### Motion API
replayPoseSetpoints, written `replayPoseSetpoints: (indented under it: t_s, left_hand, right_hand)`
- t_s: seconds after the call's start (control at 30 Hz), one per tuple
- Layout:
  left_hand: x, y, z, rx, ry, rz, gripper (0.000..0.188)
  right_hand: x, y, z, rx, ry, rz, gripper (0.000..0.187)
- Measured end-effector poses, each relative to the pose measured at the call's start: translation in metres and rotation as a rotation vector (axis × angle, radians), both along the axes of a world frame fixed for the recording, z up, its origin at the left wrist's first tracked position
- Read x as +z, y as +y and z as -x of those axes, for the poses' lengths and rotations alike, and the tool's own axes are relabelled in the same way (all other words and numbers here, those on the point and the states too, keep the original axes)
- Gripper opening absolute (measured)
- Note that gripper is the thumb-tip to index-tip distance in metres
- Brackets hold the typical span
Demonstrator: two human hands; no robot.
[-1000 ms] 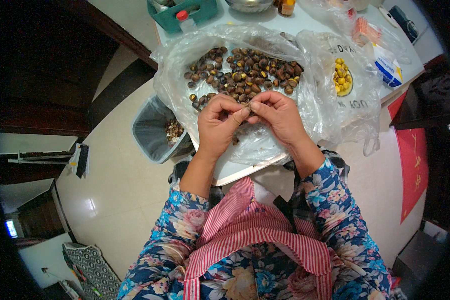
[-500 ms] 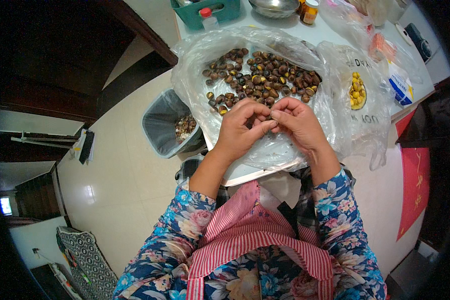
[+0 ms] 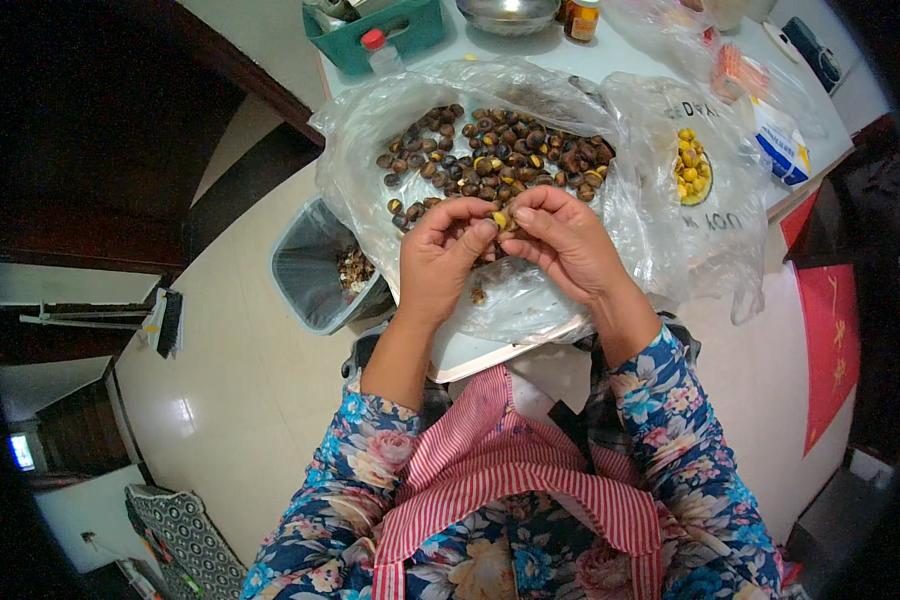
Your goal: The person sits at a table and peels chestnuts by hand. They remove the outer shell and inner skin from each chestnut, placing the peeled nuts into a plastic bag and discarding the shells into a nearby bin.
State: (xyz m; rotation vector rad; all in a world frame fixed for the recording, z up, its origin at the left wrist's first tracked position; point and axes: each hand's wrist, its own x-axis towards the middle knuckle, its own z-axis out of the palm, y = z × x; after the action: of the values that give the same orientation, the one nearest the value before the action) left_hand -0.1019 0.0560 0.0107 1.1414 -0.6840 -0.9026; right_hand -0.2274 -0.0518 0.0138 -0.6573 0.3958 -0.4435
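Between my fingertips is a chestnut (image 3: 500,219), its yellow flesh showing where the shell is partly off. My left hand (image 3: 438,258) pinches it from one side, and my right hand (image 3: 568,245) grips its other side with thumb and forefinger. Just beyond my hands, a heap of brown chestnuts (image 3: 515,140) lies on a spread clear plastic bag (image 3: 355,130); some have split shells with yellow showing. Small shell bits (image 3: 478,293) rest on the plastic below my hands. To the right, yellow peeled chestnuts (image 3: 690,165) sit on a second plastic bag (image 3: 650,200).
A grey bin (image 3: 315,300) with shells in it stands on the floor left of the white table (image 3: 490,362). Along the far side are a green basket (image 3: 415,28), a red-capped bottle (image 3: 378,50), a metal bowl (image 3: 510,12) and a brown jar (image 3: 581,20).
The chestnut's yellow flesh has come into sight between my fingers. Shell bits now lie on the plastic below my hands. The whole view has shifted a little.
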Motion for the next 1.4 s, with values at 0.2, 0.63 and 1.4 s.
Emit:
replayPoseSetpoints:
  t_s: [0.2, 0.63, 1.4]
  left_hand:
    - [-0.002, -0.003, 0.001, -0.033, 0.09, -0.01, 0.022]
    - [0.005, -0.007, 0.006, -0.026, 0.098, -0.077, 0.022]
    - [-0.007, -0.007, -0.001, 0.024, 0.033, -0.154, 0.012]
  right_hand:
    - [0.002, 0.0, 0.001, 0.027, 0.043, 0.1, 0.02]
    - [0.0, 0.002, 0.003, -0.062, 0.1, 0.408, 0.02]
    - [-0.005, 0.02, -0.007, -0.299, 0.349, 1.255, 0.017]
